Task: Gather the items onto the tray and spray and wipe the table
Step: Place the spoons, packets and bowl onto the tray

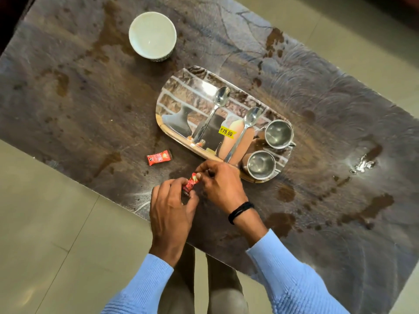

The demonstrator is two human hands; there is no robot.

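Observation:
A shiny steel tray (181, 96) lies on the dark stained table (79, 105). On it rest two spoons (216, 105) (247, 125) and two small steel cups (278, 133) (261, 164). Just in front of the tray's near edge, my left hand (170, 214) and my right hand (221, 184) both pinch a small red sachet (190, 183) between their fingertips. A second red sachet (158, 157) lies on the table to the left of my hands. A white bowl (152, 35) stands at the far side, off the tray.
Brown spill marks spread over much of the table, and a wet puddle (365, 163) glints at the right. Pale floor tiles (56, 234) border the table's near-left edge. My legs stand close against the near edge.

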